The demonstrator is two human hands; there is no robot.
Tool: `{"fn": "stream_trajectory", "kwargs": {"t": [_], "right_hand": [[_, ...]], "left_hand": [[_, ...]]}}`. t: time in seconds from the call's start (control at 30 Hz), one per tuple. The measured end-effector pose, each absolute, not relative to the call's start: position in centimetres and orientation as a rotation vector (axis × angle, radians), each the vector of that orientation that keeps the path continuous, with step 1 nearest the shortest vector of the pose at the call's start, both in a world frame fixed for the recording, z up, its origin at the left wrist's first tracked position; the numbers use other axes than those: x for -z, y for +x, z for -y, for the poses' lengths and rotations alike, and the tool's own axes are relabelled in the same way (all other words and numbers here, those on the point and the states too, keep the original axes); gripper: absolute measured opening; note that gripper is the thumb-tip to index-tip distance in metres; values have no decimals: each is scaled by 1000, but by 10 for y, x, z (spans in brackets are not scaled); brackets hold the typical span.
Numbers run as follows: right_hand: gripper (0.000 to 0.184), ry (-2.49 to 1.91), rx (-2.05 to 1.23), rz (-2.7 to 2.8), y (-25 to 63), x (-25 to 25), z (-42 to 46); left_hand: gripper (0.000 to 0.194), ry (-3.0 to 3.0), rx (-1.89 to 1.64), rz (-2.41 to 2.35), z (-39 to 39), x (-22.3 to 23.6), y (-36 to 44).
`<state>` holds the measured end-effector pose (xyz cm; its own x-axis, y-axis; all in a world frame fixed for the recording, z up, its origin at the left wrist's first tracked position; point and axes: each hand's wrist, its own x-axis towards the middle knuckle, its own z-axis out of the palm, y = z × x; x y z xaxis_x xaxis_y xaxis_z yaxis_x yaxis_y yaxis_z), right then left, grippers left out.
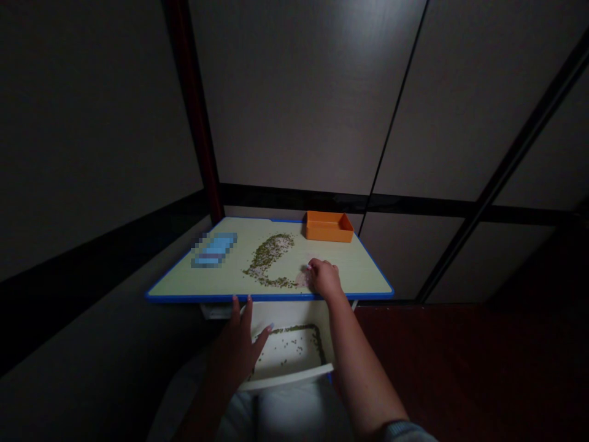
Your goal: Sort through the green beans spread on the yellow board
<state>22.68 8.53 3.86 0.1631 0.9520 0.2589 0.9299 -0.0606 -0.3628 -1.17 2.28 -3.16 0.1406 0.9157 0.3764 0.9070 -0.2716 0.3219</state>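
Observation:
Small green beans mixed with paler pinkish-white grains lie in a curved pile on the pale table top. My right hand is at the pile's right end, over a patch of pale grains. Its fingertips are pinched together, and whatever sits between them is too small to make out. Below the table's front edge, my left hand rests at the left side of a white bin, fingers spread and holding nothing. Green beans lie along the bin's inner edges, with several scattered over its floor.
An orange open box stands at the table's back right. A blurred-out blue item lies at the left. A raised blue rim edges the table. Panelled walls stand close behind and to the left.

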Motion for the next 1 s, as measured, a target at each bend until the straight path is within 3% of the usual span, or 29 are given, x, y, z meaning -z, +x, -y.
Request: {"fn": "stream_trajectory", "kwargs": {"t": [1.0], "right_hand": [[22,-1932,-123,1946,225,-44,-78]], "left_hand": [[73,2341,-777,-1868,-21,30,-12]]}}
